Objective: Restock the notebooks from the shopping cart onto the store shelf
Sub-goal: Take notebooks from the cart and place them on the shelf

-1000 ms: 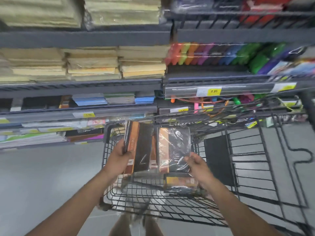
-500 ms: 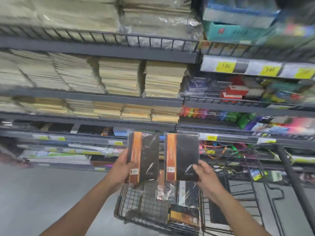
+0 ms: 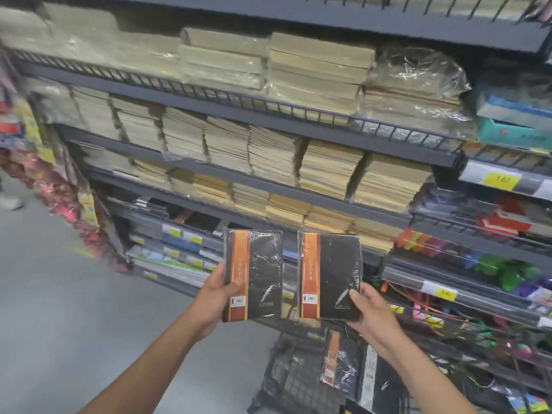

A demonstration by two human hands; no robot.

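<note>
left thumb point(image 3: 234, 287): pressed on the orange strip of the front cover; other fingers tucked behind, out of sight.
left hand point(image 3: 215, 297): gripping the left notebook at its lower left edge, forearm coming up from below.
left notebook point(image 3: 260, 273): upright, black with an orange strip, shiny plastic wrap, held up in front of the shelf.
right thumb point(image 3: 354, 295): laid on the black cover near the lower right corner; fingers curled under the bottom edge.
right hand point(image 3: 372, 312): pinching the right notebook at that lower right corner.
right notebook point(image 3: 334, 273): same kind, upright, just beside the left one, a gap between, not touching.
cart point(image 3: 286, 380): wire basket low in view, beneath both hands.
spare notebook point(image 3: 339, 364): one more wrapped copy, leaning in the cart.
shelf point(image 3: 298, 16): dark metal tiers right ahead, behind both notebooks.
tan stacks point(image 3: 328, 171): paper goods packed in rows on the upper tiers.
price tag point(image 3: 501, 180): yellow, on the rail at right.
floor point(image 3: 53, 294): grey, off to the left.
</note>
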